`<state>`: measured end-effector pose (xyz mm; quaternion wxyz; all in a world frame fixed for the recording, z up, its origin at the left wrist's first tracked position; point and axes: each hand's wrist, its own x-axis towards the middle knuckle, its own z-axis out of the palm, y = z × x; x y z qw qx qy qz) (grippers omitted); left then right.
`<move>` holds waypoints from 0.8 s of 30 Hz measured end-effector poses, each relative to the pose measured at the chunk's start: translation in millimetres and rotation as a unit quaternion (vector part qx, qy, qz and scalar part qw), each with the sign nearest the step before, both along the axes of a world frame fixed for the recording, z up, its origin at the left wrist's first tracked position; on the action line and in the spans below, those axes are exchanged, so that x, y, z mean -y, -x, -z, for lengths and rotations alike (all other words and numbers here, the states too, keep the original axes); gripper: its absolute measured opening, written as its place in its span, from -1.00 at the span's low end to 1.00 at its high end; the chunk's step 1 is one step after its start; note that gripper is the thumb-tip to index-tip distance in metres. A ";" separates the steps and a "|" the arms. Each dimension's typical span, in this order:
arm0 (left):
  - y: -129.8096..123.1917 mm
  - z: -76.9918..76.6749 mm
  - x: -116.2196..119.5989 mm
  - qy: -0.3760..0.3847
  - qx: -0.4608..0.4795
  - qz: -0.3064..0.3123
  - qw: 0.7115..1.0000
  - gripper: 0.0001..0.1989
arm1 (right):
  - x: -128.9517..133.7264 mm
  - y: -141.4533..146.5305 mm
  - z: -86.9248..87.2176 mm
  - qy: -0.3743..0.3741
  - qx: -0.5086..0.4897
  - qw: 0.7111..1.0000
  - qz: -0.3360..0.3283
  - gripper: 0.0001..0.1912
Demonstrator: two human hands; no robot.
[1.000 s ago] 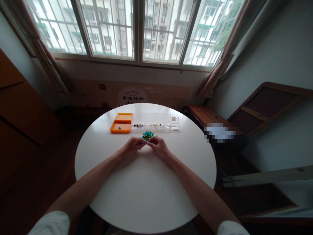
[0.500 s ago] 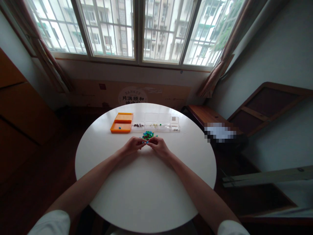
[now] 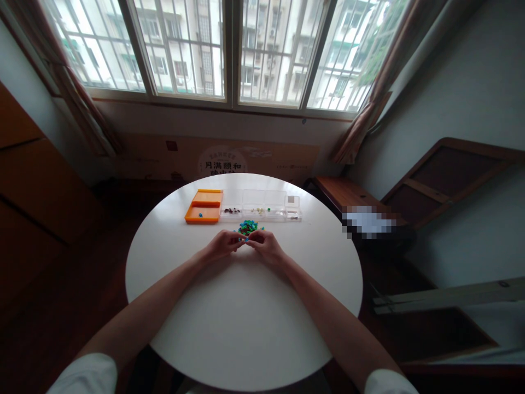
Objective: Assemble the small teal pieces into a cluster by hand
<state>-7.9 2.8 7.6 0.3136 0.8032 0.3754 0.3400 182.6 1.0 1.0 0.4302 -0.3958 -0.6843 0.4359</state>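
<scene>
My left hand [image 3: 223,244] and my right hand [image 3: 264,244] meet over the white table, fingertips pinched together on a tiny blue piece [image 3: 246,239]. Just beyond the fingers lies a pile of small green, blue and brown pieces [image 3: 248,226], partly hidden by the hands. Behind it on the left, an orange case [image 3: 202,219] lies open with one small blue piece [image 3: 200,215] inside. To its right, a clear compartment box [image 3: 282,216] holds dark bits [image 3: 232,210], pale bits [image 3: 258,210] and a green piece [image 3: 268,209].
The round white table [image 3: 241,328] extends toward me under both forearms. A wooden bench [image 3: 348,194] stands beyond its right edge, with a blurred white item on it. Behind the table are a printed cardboard panel [image 3: 283,156] and barred windows.
</scene>
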 end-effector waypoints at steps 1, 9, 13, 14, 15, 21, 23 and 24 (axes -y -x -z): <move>0.1 0.0 0.0 0.000 0.001 0.000 1.000 -0.69 | 0.1 -0.1 -0.2 0.000 0.001 1.000 -0.002 -0.72; -0.2 -0.1 0.2 0.006 0.000 0.002 1.000 -0.67 | -2.9 -0.3 3.5 -0.010 0.004 1.000 -0.002 -0.68; -0.6 0.4 0.1 0.011 -0.001 0.001 1.000 -0.65 | -3.3 -0.4 4.2 -0.008 0.001 1.000 -0.005 -0.67; -0.6 0.6 -0.1 0.012 -0.002 0.001 1.000 -0.65 | -3.1 -0.6 4.0 -0.009 0.000 1.000 -0.006 -0.67; -0.6 0.8 -0.2 0.012 -0.004 0.001 1.000 -0.65 | -2.9 -0.8 3.6 -0.011 0.001 1.000 -0.007 -0.67; -0.2 1.5 -0.8 0.015 -0.004 0.000 1.000 -0.65 | -1.5 -1.3 1.8 -0.015 0.009 1.000 -0.011 -0.68; -0.2 1.7 -0.9 0.013 -0.003 -0.001 1.000 -0.66 | -1.5 -1.2 1.9 -0.016 0.006 1.000 -0.011 -0.69; -0.1 1.9 -1.0 0.011 -0.003 -0.003 1.000 -0.66 | -1.6 -1.2 2.1 -0.016 0.006 1.000 -0.010 -0.68</move>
